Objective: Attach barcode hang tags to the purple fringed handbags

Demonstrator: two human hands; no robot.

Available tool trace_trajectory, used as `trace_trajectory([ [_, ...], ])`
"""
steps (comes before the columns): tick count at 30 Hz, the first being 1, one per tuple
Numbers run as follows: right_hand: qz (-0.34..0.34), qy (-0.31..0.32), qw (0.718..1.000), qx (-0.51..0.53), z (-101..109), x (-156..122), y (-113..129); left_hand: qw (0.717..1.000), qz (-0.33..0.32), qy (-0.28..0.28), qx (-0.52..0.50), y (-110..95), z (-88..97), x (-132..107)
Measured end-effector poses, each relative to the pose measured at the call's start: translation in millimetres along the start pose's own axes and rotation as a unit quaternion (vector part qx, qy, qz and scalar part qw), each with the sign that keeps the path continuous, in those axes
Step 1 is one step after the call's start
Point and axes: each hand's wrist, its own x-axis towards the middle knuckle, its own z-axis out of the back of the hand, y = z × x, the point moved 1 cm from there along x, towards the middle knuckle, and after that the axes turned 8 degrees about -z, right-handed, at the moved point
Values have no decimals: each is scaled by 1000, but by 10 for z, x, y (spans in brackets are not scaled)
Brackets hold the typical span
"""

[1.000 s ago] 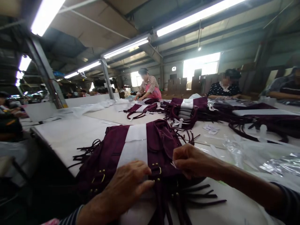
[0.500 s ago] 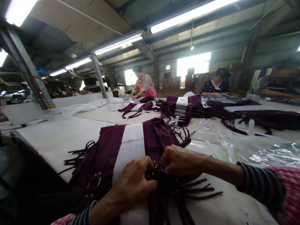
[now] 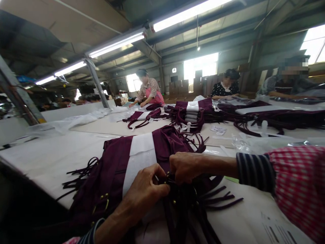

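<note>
Six o'clock, white counter [image 3: 48, 159]: left hand [image 3: 144, 191] and right hand [image 3: 186, 166] working together, clamping straps [image 3: 177, 196] of plum suede bag [image 3: 114, 179], keeping them bunched steady.

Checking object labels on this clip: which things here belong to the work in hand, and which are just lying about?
In use: left hand, right hand, fringed plum bag with its white paper band.

Lying about: plastic wrap, printed paper sheet, other fringed bags.

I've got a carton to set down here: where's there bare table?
White tabletop shows left of the fringed plum suede bag, before the plastic sheeting. A smaller patch lies between the strap fringes and the printed paper. It's crowded at the left hand and right hand.
</note>
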Motion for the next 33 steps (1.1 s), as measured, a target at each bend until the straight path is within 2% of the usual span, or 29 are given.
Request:
trace_trajectory([
  [5,-36,-5,996,85,-82,41,-26,999,-23,-10,21,8,-35,-36],
  [8,-41,-18,989,139,-196,53,-84,996,-43,-9,-73,134,-37,-30],
  [10,-48,-31,982,181,-275,62,-122,986,-34,6,-162,246,-42,9],
  [12,-56,-39,971,229,-334,73,-146,978,-25,22,-208,345,-56,74],
  [17,-63,-42,951,301,-423,96,-133,983,-36,43,-176,450,-131,209],
  [22,-32,-57,951,303,-590,207,-223,986,-54,-16,-159,416,-200,165],
  [25,-30,-51,958,282,-642,243,-290,989,-71,-63,-114,370,-197,120],
  [29,-15,-63,957,283,-564,117,-303,984,-94,-120,-94,328,-74,115],
  [33,27,-96,952,288,-445,-28,-316,978,-112,-124,-127,281,18,170],
])
